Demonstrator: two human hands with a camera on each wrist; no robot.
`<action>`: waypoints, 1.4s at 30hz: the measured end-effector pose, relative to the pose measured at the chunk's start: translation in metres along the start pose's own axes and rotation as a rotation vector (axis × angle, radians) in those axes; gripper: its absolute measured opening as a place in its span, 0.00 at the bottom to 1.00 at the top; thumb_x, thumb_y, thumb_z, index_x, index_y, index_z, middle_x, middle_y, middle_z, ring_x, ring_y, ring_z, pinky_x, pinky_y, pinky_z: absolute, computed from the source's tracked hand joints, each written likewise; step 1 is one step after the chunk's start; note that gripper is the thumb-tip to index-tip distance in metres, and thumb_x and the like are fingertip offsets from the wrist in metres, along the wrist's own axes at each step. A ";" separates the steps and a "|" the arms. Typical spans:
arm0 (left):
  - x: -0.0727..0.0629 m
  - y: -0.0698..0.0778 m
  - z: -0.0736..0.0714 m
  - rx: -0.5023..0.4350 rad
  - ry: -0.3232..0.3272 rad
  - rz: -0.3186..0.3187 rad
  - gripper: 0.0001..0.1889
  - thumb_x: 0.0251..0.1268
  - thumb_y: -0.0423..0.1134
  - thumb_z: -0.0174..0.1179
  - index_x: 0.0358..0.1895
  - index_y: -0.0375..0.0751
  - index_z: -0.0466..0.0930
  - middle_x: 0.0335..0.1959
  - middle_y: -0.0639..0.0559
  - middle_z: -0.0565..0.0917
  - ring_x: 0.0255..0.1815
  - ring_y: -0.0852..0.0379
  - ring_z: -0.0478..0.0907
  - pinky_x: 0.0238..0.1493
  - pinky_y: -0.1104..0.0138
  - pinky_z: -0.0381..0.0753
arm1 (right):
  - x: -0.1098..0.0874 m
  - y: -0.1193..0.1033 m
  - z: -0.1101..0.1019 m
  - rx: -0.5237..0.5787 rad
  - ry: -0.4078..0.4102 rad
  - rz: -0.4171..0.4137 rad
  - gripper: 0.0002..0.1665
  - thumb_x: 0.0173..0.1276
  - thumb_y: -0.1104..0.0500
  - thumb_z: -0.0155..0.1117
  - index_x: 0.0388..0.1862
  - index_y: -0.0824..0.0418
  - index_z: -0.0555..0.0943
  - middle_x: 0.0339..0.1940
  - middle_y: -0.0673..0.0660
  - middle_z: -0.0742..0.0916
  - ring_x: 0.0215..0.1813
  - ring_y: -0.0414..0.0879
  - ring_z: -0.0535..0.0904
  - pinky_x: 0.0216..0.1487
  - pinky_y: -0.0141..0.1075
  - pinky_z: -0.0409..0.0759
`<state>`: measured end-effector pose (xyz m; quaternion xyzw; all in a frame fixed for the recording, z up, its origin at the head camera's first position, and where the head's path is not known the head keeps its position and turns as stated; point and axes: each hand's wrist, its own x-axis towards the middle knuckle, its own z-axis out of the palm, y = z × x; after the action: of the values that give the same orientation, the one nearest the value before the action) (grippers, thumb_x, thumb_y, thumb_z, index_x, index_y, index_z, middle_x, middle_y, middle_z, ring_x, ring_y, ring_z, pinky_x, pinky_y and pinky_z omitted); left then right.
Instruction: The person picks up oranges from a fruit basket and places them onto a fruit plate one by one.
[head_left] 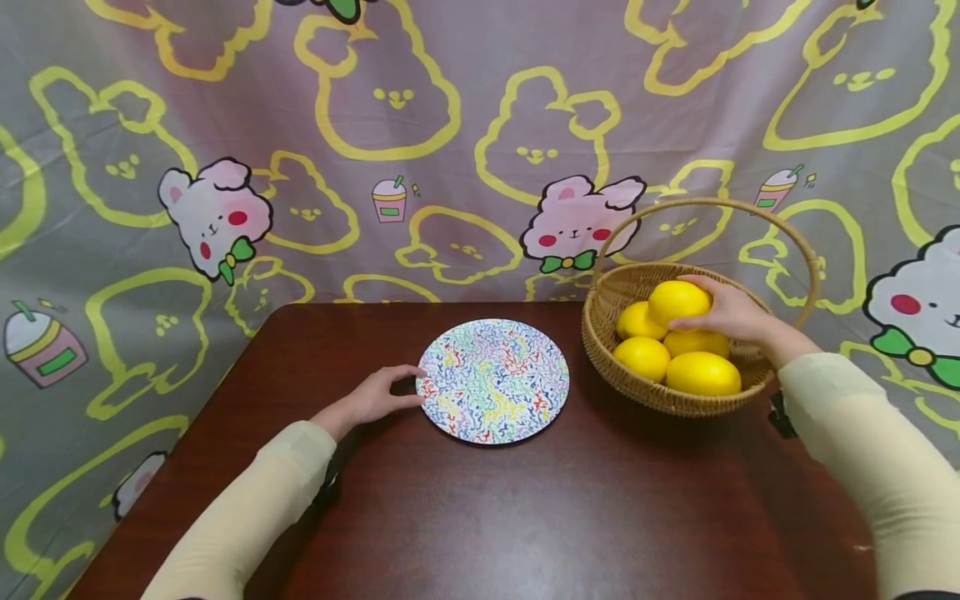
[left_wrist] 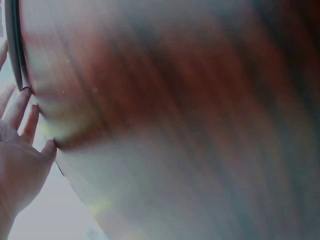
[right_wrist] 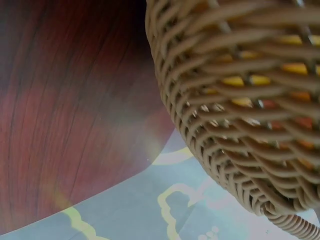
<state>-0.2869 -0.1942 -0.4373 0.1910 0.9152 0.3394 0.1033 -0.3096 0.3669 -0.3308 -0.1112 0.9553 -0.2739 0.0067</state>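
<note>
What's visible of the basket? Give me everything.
The basket is round, tan and woven, wicker-looking, with one arched handle standing up over it. It stands on the dark table, right of the plate, with at least five yellow lemons inside. The right hand reaches in and grips the top lemon; whether it touches the basket is unclear.

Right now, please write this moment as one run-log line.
left hand: at plate edge | right hand: grips top lemon | basket: right of plate, four other lemons visible inside
</note>
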 end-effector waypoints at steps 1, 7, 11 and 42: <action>0.000 0.000 0.000 0.001 0.001 0.002 0.27 0.61 0.48 0.68 0.62 0.44 0.75 0.63 0.45 0.75 0.67 0.45 0.66 0.67 0.48 0.61 | 0.000 -0.001 0.001 0.011 -0.003 -0.004 0.55 0.59 0.44 0.73 0.75 0.65 0.56 0.65 0.73 0.69 0.59 0.66 0.70 0.56 0.59 0.68; -0.001 0.000 -0.001 0.003 -0.003 0.003 0.27 0.61 0.48 0.68 0.63 0.43 0.75 0.63 0.45 0.75 0.66 0.46 0.66 0.67 0.48 0.61 | 0.001 -0.002 0.003 0.003 0.018 -0.006 0.56 0.57 0.44 0.75 0.74 0.67 0.57 0.63 0.73 0.71 0.57 0.66 0.71 0.55 0.60 0.69; -0.001 0.001 -0.001 -0.001 -0.008 -0.005 0.28 0.61 0.48 0.68 0.63 0.44 0.75 0.63 0.45 0.75 0.66 0.46 0.66 0.67 0.48 0.61 | -0.001 -0.002 0.003 -0.002 0.036 -0.008 0.55 0.57 0.44 0.75 0.73 0.67 0.59 0.62 0.73 0.73 0.55 0.66 0.73 0.53 0.59 0.70; 0.000 -0.002 -0.002 0.020 -0.007 0.014 0.28 0.61 0.48 0.68 0.63 0.43 0.75 0.63 0.44 0.75 0.66 0.45 0.66 0.67 0.48 0.61 | -0.030 -0.058 -0.012 0.003 0.100 -0.043 0.53 0.55 0.44 0.77 0.73 0.60 0.62 0.63 0.70 0.73 0.51 0.62 0.75 0.49 0.55 0.72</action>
<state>-0.2882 -0.1963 -0.4370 0.1995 0.9169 0.3301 0.1021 -0.2687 0.3320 -0.2922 -0.1178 0.9514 -0.2808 -0.0465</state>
